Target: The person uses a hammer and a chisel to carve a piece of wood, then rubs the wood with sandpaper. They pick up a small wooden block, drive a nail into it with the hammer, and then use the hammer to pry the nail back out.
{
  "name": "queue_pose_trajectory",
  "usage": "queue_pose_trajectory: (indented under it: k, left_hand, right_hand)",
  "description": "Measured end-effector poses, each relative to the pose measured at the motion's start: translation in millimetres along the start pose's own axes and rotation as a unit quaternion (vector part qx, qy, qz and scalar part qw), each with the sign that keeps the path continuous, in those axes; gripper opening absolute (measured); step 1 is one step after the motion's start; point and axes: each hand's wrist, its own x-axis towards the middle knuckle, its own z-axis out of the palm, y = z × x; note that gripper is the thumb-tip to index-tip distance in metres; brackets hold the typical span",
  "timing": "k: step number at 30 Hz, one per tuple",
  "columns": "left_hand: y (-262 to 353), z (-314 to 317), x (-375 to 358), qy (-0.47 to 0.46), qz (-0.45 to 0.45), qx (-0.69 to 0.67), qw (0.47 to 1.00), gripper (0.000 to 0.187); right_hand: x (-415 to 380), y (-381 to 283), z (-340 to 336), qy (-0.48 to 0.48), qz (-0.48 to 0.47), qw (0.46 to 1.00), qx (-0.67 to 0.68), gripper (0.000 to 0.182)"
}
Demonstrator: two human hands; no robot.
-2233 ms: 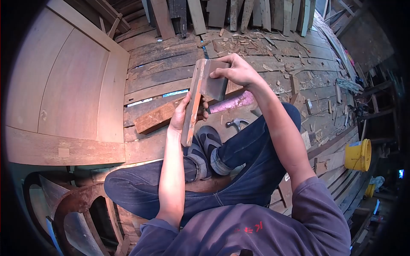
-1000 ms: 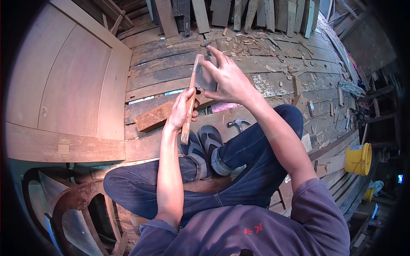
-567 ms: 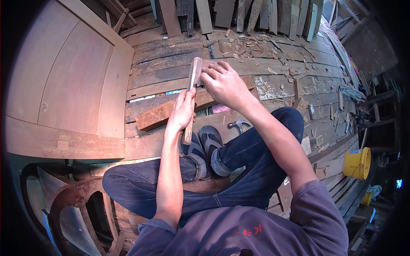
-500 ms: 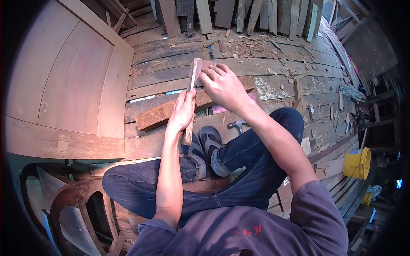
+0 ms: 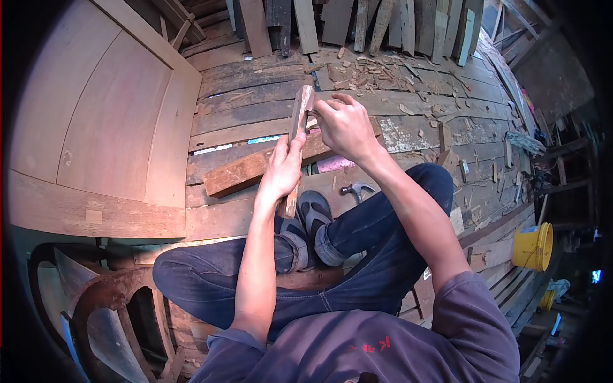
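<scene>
A short, narrow piece of wood [image 5: 302, 105] stands slanted in front of me, its pale end face pointing away. My left hand [image 5: 281, 168] is closed around its lower half, the thumb lying along its side. At the upper part of the wood, my right hand [image 5: 348, 129] has its fingers bent together against or just beside the right face. Whatever those fingers pinch, if anything, is hidden. Under both hands a thick reddish-brown timber [image 5: 237, 172] lies across the floor. A claw hammer [image 5: 357, 189] rests beyond my right shin.
A large panelled wooden door [image 5: 118, 115] stands at the left. Wood chips [image 5: 364, 76] litter the plank floor, with several boards [image 5: 335, 22] leaning at the back. A yellow bucket [image 5: 532, 247] is at the right; a curved wooden frame [image 5: 86, 306] is at lower left.
The piece of wood has shifted slightly right and turned, showing its end face more. My right hand has come off its top end and moved right and a little down.
</scene>
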Motion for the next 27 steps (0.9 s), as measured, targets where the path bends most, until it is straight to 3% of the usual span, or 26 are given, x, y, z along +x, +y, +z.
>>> queue_pose_trajectory:
  k: [5,15,21,22,25,27]
  left_hand:
    - [-13,4,9,0.022,0.049,0.043,0.998,0.051]
    - [-9,5,5,0.013,-0.016,0.010,1.000,0.049]
    - [0,-1,-1,-0.034,-0.017,-0.089,0.995,0.040]
    - [-4,-4,1,-0.049,-0.006,-0.105,0.993,0.038]
    - [-6,-9,4,-0.073,0.014,-0.147,0.986,0.032]
    - [-3,-11,3,-0.095,0.024,-0.157,0.983,0.031]
  right_hand:
    - [0,3,-2,0.019,0.040,0.998,0.040,0.008]
    - [3,-2,-5,-0.018,0.113,0.991,0.067,0.007]
    - [3,3,-19,-0.106,-0.009,0.994,0.003,0.040]
    - [4,10,-23,-0.139,0.004,0.990,0.036,0.058]
    - [5,20,-21,-0.016,0.102,0.985,0.135,0.056]
    - [6,28,-20,-0.024,0.149,0.969,0.196,0.058]
